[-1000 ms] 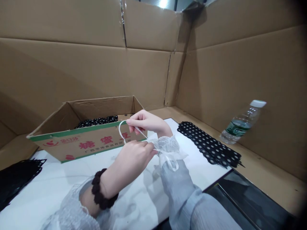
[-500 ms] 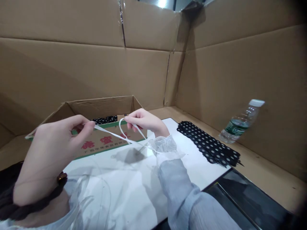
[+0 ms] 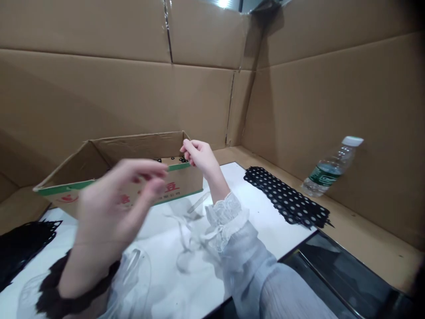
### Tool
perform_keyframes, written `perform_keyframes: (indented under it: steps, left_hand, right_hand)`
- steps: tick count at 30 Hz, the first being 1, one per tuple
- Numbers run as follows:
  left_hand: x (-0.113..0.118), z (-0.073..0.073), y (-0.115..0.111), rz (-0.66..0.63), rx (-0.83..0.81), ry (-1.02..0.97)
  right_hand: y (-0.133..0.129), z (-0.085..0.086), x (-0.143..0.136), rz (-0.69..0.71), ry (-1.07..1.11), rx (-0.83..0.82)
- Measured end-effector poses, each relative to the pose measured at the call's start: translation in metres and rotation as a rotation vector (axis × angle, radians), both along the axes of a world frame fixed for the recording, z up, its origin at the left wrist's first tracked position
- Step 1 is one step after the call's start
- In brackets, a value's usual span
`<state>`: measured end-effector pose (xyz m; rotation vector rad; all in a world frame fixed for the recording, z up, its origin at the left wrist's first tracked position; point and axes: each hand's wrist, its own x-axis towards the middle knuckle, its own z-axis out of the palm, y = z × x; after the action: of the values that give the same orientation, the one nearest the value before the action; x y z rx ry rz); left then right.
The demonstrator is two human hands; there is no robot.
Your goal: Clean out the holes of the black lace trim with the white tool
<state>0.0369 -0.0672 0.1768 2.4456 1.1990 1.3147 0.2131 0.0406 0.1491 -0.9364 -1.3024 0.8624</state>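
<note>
My left hand (image 3: 122,199), blurred by motion, is raised in front of the cardboard box (image 3: 186,184); its thumb and fingers are apart and hold nothing. My right hand (image 3: 201,155) is at the box's right corner, its fingers curled together, and whatever they may hold cannot be made out. White ribbon ties (image 3: 195,241) hang loosely from the lace cuff (image 3: 226,217) of my right sleeve over the white board (image 3: 166,274). Around my left wrist is a dark scrunchie (image 3: 56,288).
A black polka-dot fabric stack (image 3: 287,197) lies on the board's right side. Behind it a water bottle (image 3: 327,173) leans at the cardboard wall (image 3: 332,97). Black stringy material (image 3: 23,248) lies at the left. Small black rings (image 3: 182,159) show inside the box.
Both hands have let go of the white ribbon, which has dropped below the right cuff. My left hand has moved right and opened; my right hand has risen slightly.
</note>
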Motion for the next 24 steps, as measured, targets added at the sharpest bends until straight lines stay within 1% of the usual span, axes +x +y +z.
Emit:
perform_keyframes:
  steps: [2,3,4,5,8,9,11,15,18,20,21,22,24]
  left_hand:
    - [0.019,-0.010,0.000,-0.259,-0.032,0.306]
    - [0.029,-0.018,0.000,-0.354,-0.060,0.466]
    - [0.039,-0.028,0.001,-0.413,-0.087,0.595]
    - [0.048,-0.038,0.001,-0.433,-0.093,0.655]
    - [0.072,-0.065,0.002,-0.390,-0.129,0.701]
    - [0.077,-0.071,0.002,-0.367,-0.139,0.689]
    - [0.082,-0.077,0.004,-0.331,-0.142,0.655]
    - [0.077,-0.075,0.015,-0.245,-0.113,0.581]
    - [0.072,-0.075,0.023,-0.182,-0.106,0.531]
    - [0.069,-0.076,0.025,-0.142,-0.092,0.505]
    - [0.069,-0.076,0.025,-0.126,-0.085,0.493]
    - [0.069,-0.076,0.024,-0.117,-0.082,0.483]
    - [0.068,-0.074,0.019,-0.129,-0.095,0.471]
  right_hand:
    - [0.000,0.001,0.002,-0.032,0.039,0.005]
    - [0.000,0.001,0.003,-0.042,0.051,0.004]
    - [0.000,0.001,0.004,-0.051,0.060,0.001]
    - [0.001,0.001,0.006,-0.059,0.067,-0.001]
    - [0.001,0.000,0.011,-0.078,0.082,-0.001]
    - [0.002,0.000,0.013,-0.082,0.085,-0.002]
    - [0.005,0.000,0.017,-0.098,0.093,-0.011]
    - [0.014,-0.007,0.022,-0.176,0.113,-0.008]
    - [0.015,-0.023,0.016,-0.323,0.082,0.064]
    - [0.008,-0.038,0.010,-0.428,0.000,0.103]
    - [0.002,-0.044,0.008,-0.427,-0.068,0.102]
    - [-0.006,-0.050,0.008,-0.396,-0.137,0.074]
    - [-0.023,-0.057,0.012,-0.218,-0.244,-0.070]
